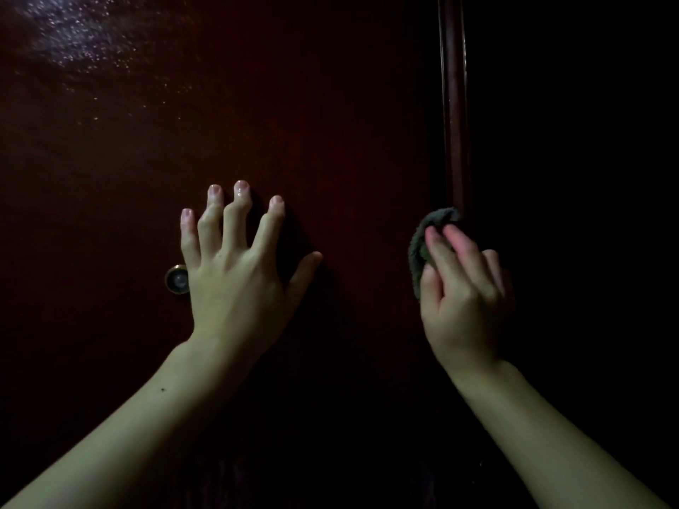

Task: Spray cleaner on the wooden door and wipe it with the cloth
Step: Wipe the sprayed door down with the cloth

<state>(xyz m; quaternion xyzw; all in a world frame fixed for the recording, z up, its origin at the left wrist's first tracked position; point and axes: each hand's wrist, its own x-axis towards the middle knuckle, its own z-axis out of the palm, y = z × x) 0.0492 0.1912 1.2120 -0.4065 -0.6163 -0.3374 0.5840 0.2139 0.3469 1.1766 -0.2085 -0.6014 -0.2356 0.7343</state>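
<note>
Against the right edge of the door, my right hand (464, 288) has its grip closed around a bunched grey-green cloth (422, 247), fingers curled over the top of it and thumb underneath. The cloth sits pressed to the wood just beside a vertical strip of moulding or frame (453, 104) that runs up out of view. My left hand (235, 266) holds nothing: its grip is released, fingers spread wide and straight, the fingertips braced on the dark red-brown wooden door (330, 123) near its middle. Partly hidden behind the edge of that hand is a small round brass peephole (176, 279).

Further out, at the upper left of the door, a patch of fine droplets (73, 34) glints in the light, which I take to be cleaner already sprayed on. No spray bottle is in sight. My judgement is that the spraying is done, at least for that patch, and the wiping is under way at the right edge, with the wet upper left corner not yet wiped dry.

Everything is very dim. Beyond the frame on the right there is only blackness, and I cannot tell anything about the room
</note>
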